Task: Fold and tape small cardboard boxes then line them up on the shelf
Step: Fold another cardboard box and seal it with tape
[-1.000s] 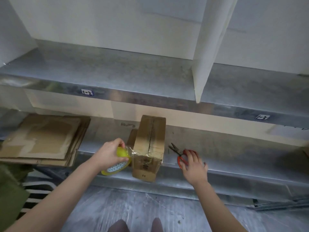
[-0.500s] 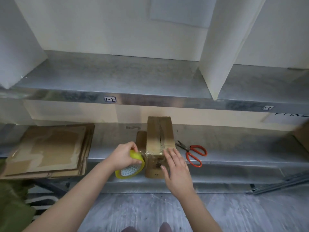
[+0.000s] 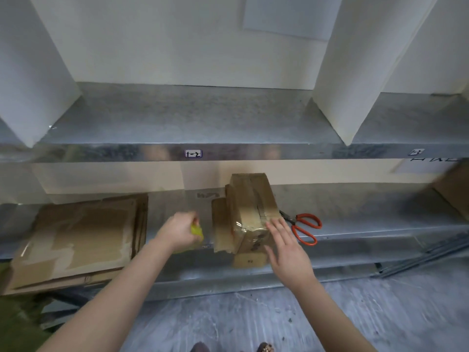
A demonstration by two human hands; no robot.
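Small brown cardboard box (image 3: 250, 209) is seen standing on the lower galvanised metal shelf (image 3: 355, 224), its near end hanging out over the shelf's front lip. Clear tape is wrapped, crinkled, across that end. A cardboard flap (image 3: 220, 224) is stood against the box's left side.

The right hand (image 3: 289, 252) is laid out flat, fingers straight and spread, with the fingertips (image 3: 278, 226) touching the box's near right corner. The left hand (image 3: 176, 232) is curled tight round a yellow roll of tape (image 3: 197, 230), held just left of the box and apart from it. The hand is blurred, and most of the roll is hidden behind it.

Red-handled scissors (image 3: 305, 228) are laid on the shelf just right of the box, blades pointed toward it. Well to the left, a stack of flattened brown cardboard sheets (image 3: 81, 237) is rested on the same shelf.

Above, an upper metal shelf (image 3: 177, 115) is split by white upright dividers (image 3: 355, 72), and a small label (image 3: 193, 153) reading "1-2" is fixed to its front edge. At the far right edge part of another brown box (image 3: 454, 191) is caught, blurred.
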